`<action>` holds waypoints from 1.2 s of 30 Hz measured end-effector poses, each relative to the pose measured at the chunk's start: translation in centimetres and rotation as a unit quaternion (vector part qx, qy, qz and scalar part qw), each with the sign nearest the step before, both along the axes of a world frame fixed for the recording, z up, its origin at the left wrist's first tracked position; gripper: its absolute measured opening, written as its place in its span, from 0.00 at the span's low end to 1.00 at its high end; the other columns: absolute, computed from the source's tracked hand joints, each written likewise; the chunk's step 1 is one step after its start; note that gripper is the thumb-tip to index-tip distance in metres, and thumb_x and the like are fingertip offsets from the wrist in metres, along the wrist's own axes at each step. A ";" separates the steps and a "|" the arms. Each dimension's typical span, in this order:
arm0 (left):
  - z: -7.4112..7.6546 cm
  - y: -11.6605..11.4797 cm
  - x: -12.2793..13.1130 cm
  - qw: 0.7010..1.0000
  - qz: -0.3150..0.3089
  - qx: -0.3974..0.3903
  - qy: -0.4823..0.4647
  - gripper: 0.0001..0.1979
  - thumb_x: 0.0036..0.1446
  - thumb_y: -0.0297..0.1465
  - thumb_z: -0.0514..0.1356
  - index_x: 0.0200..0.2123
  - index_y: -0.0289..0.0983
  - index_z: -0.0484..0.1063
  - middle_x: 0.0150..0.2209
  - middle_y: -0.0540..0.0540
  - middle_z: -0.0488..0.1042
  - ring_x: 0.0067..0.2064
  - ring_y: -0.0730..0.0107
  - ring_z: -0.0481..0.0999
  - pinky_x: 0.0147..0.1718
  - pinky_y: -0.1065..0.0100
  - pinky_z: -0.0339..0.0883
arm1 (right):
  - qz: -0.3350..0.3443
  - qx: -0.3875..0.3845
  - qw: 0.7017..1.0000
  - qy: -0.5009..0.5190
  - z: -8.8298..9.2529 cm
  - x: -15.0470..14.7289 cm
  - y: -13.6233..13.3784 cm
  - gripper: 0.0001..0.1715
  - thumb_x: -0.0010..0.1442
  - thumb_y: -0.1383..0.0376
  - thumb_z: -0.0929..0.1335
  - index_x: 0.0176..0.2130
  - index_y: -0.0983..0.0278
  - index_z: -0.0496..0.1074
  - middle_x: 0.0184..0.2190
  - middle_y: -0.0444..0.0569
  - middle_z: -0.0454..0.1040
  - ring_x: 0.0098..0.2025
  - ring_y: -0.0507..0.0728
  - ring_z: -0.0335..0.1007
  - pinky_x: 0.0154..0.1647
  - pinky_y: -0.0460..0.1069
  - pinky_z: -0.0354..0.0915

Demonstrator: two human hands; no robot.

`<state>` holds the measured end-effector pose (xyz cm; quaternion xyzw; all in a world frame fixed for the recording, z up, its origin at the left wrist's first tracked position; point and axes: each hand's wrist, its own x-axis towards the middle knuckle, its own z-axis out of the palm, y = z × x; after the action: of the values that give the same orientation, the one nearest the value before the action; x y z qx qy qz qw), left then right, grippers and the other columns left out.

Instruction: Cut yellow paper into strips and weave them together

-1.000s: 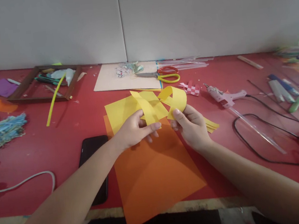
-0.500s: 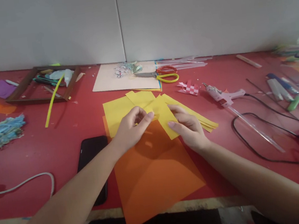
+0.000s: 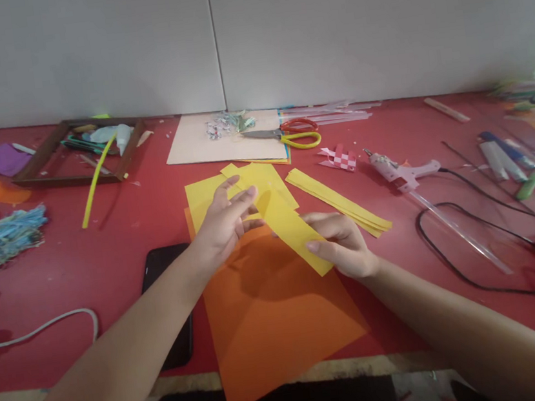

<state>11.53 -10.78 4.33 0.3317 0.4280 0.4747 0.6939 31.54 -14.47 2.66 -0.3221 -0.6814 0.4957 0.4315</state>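
A yellow paper strip is held up at a slant over an orange paper sheet. My right hand pinches its lower right end between thumb and fingers. My left hand is open, its fingers spread beside the strip's upper left end; whether the thumb touches the paper I cannot tell. Behind the hands, a yellow sheet lies partly over the orange one, with another yellow piece on top. A bundle of yellow paper strips rests on the red table, just beyond my right hand.
Scissors lie on pale card at the back. A woven pink-and-white piece and a pink glue gun with its black cord are to the right. At left are a black phone and a brown frame.
The yellow strip has come down towards me and to the right with my right hand. My left hand's fingers have spread apart from their earlier pinch.
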 end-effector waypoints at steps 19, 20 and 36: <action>0.1 0.1 -0.1 0.994 -0.079 -0.071 -0.034 0.21 0.57 0.44 0.63 0.47 0.36 0.67 0.48 0.37 0.78 0.39 0.64 0.81 0.34 0.68 0.76 | 0.000 -0.016 0.997 0.071 -1.2 0.3 0.7 0.16 0.57 0.60 0.70 0.20 0.62 0.74 0.46 0.50 0.75 0.44 0.61 0.73 0.48 0.57 0.68; 0.2 0.1 -0.1 0.993 -0.080 -0.080 -0.046 0.22 0.57 0.43 0.64 0.49 0.36 0.67 0.50 0.37 0.77 0.40 0.64 0.81 0.35 0.68 0.76 | 0.026 0.000 0.998 0.057 -1.0 0.2 0.7 0.17 0.58 0.61 0.70 0.20 0.62 0.73 0.48 0.50 0.75 0.46 0.61 0.73 0.50 0.57 0.67; -0.6 1.6 -0.9 0.969 0.233 -0.001 -0.081 0.39 0.52 0.21 0.67 0.63 0.44 0.55 0.38 0.50 0.73 0.31 0.80 0.76 0.33 0.78 0.75 | -0.199 -0.121 0.961 0.149 -2.2 0.1 1.9 0.08 0.56 0.62 0.71 0.26 0.60 0.74 0.27 0.43 0.74 0.29 0.54 0.72 0.35 0.50 0.71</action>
<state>10.62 -9.19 3.74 0.1824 0.4362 0.6483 0.5968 31.61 -12.55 0.46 -0.4238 -0.4665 0.5211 0.5755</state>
